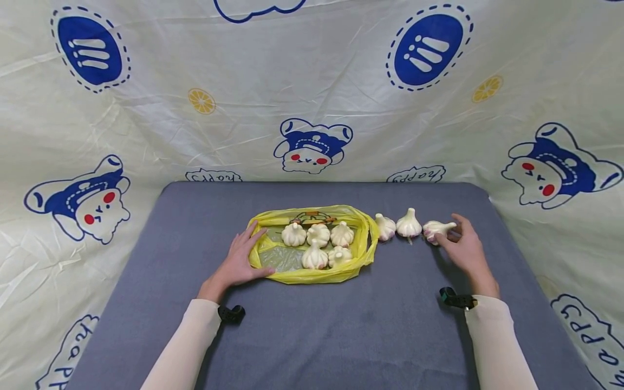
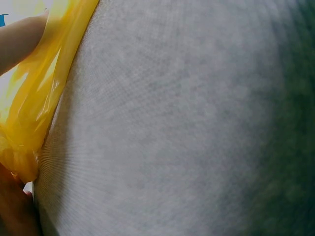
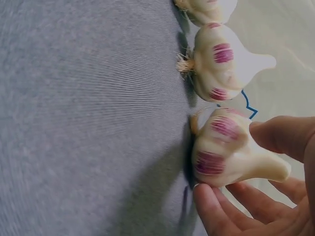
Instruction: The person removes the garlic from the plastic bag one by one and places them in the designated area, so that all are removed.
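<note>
A yellow plastic bag (image 1: 319, 278) lies with its mouth spread wide and its rim rolled out. Inside, several white garlic bulbs (image 1: 314, 257) sit toward the middle and right. My left hand (image 1: 240, 254) rests at the bag's left end, thumb and fingers spread over the rim; the left wrist view shows a digit (image 2: 19, 39) against the yellow plastic. Right of the bag, my right hand (image 1: 465, 246) holds a garlic bulb (image 3: 216, 147) with purple streaks between thumb and fingers. Its neck points toward the palm, and the bulb sits at the cloth.
Two more garlic bulbs (image 1: 408, 223) stand in a row between the bag and my right hand. A grey cloth (image 1: 341, 336) covers the table. Behind it hangs a pale printed curtain (image 1: 244, 70), which also drapes down both sides.
</note>
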Action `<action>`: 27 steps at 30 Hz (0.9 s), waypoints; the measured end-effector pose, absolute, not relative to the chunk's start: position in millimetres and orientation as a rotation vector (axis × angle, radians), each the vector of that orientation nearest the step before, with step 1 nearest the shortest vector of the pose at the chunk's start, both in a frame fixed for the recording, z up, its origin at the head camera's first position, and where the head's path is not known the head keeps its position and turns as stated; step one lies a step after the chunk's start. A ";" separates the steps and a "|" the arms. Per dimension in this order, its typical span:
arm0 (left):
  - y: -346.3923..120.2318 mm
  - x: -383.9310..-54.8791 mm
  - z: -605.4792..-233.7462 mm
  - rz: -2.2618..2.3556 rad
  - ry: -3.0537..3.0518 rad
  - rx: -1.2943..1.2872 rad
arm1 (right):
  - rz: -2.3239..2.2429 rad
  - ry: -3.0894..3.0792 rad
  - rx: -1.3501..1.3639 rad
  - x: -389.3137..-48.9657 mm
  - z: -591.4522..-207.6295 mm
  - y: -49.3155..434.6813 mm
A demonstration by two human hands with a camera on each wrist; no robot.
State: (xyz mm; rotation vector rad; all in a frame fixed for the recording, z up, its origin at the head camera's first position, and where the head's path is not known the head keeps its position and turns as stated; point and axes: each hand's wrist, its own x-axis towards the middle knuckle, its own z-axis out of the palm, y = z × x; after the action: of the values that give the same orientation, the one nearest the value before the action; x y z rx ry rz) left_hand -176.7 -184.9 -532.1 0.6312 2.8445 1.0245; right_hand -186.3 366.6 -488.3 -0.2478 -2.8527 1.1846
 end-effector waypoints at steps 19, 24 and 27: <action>-186.0 -176.7 -533.5 1.036 2.834 0.623 | 1.146 -2.852 -0.284 -187.2 -485.1 360.2; -185.4 -177.0 -533.4 1.043 2.840 0.635 | 1.006 -2.873 -0.253 -186.9 -469.1 359.2; -185.1 -177.0 -533.0 1.034 2.843 0.636 | 0.979 -2.879 -0.196 -187.1 -457.3 352.1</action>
State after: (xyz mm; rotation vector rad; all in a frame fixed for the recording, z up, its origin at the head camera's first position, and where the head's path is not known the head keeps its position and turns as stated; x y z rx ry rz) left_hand -177.0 -185.1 -533.0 0.6362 2.8430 1.0345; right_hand -187.1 352.1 -457.3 -0.1962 -2.8794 0.9791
